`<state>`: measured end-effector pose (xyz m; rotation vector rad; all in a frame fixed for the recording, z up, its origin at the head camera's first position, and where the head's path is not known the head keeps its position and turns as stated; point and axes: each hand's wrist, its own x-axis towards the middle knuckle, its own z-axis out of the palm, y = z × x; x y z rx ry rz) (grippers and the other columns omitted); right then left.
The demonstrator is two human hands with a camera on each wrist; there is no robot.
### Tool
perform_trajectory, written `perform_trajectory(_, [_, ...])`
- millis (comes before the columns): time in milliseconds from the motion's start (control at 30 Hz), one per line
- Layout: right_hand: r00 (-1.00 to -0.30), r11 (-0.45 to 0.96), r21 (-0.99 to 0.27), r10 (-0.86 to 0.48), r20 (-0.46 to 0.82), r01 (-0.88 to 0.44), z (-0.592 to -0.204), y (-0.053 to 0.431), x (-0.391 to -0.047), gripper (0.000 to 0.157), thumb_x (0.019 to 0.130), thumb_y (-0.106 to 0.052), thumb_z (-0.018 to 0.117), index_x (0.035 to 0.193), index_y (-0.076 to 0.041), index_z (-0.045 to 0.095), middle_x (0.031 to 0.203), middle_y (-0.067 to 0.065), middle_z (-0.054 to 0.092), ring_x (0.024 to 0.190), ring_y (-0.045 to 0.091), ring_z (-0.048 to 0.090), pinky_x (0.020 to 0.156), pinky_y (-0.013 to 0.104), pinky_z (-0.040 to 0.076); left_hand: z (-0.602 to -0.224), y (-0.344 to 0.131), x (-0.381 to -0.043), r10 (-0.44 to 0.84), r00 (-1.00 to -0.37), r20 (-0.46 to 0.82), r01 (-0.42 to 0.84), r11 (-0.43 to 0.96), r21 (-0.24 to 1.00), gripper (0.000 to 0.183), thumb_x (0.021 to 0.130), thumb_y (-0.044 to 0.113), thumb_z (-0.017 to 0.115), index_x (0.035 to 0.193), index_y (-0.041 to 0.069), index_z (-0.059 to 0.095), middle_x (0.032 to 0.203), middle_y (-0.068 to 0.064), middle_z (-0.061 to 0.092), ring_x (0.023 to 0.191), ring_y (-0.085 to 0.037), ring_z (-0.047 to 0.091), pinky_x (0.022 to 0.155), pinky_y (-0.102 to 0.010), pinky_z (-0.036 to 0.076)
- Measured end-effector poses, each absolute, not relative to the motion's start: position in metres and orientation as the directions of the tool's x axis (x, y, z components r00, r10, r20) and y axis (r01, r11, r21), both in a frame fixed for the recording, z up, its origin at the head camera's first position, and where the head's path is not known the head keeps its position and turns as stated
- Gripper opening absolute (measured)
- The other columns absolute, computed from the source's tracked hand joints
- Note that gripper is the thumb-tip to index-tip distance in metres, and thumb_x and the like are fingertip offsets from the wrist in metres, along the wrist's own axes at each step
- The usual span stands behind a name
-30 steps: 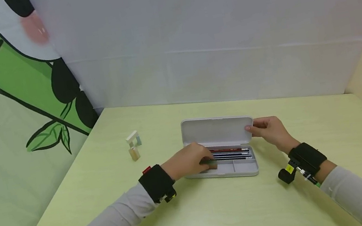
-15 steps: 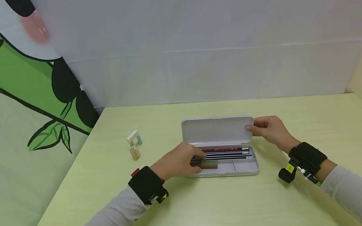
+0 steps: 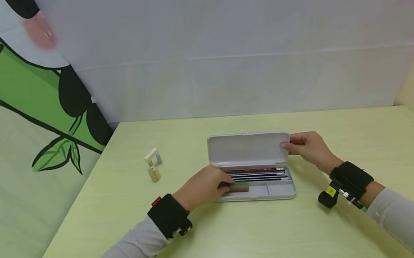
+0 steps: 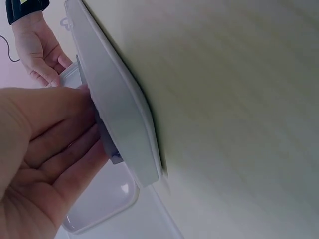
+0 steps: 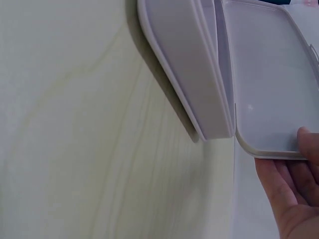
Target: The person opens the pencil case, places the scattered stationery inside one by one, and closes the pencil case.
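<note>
1. The left hand [image 3: 204, 186] reaches into the left end of the open case [image 3: 281, 189], its fingers bent over the near rim.
2. A brown block [image 3: 239, 189] with a greenish top lies in the front part of the case, its left end at those fingertips; I cannot tell whether this grip pinches it or merely touches it.
3. In the left wrist view, a dark grey piece [image 4: 110, 149] shows beside the same fingers.
4. The right hand [image 3: 311, 150] has a narrow grip, pinching the right edge of the raised lid [image 3: 249, 148], thumb on the inner face.
5. Pencils [image 3: 258, 176] lie side by side behind the brown block.
6. Small blocks [image 3: 154, 174] stand on the surface [image 3: 219, 250], left of the case and apart from both hands.
</note>
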<state>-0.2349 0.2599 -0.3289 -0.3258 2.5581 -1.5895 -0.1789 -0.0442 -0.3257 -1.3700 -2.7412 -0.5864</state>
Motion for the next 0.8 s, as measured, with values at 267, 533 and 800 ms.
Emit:
perform_trajectory(267, [-0.971,0.444,-0.887,-0.237,0.021,-0.127,-0.33,0.261,-0.237,0.044,0.086,-0.026,0.062,0.117,0.004,0.057,0.113,0.024,0.06,0.092,0.02,0.063,0.086,0.042,0.05,-0.325,-0.04,-0.176,0.745,-0.64,0.187,0.765,0.592,0.254,0.005,0.08,0.004,0.065,0.079,0.008,0.068,0.074,0.001,0.062,0.066,-0.009,0.048,0.06,-0.021,0.045])
perform_trajectory(533, [-0.968,0.442,-0.886,-0.25,0.025,-0.137,-0.33,0.264,-0.244,0.044,0.086,-0.027,0.062,0.117,0.004,0.057,0.112,0.024,0.061,0.092,0.02,0.063,0.086,0.042,0.05,-0.326,-0.036,-0.179,0.729,-0.658,0.191,0.75,0.61,0.254,0.005,0.081,0.007,0.065,0.077,0.009,0.067,0.073,0.002,0.061,0.063,-0.008,0.047,0.057,-0.019,0.042])
perform_trajectory(800, [-0.964,0.439,-0.886,-0.265,0.028,-0.147,-0.33,0.267,-0.252,0.044,0.086,-0.026,0.062,0.117,0.005,0.057,0.111,0.024,0.061,0.092,0.021,0.063,0.085,0.042,0.051,-0.325,-0.029,-0.183,0.707,-0.68,0.196,0.731,0.631,0.26,0.007,0.08,0.006,0.066,0.073,0.009,0.065,0.066,0.004,0.057,0.057,-0.007,0.042,0.055,-0.019,0.039])
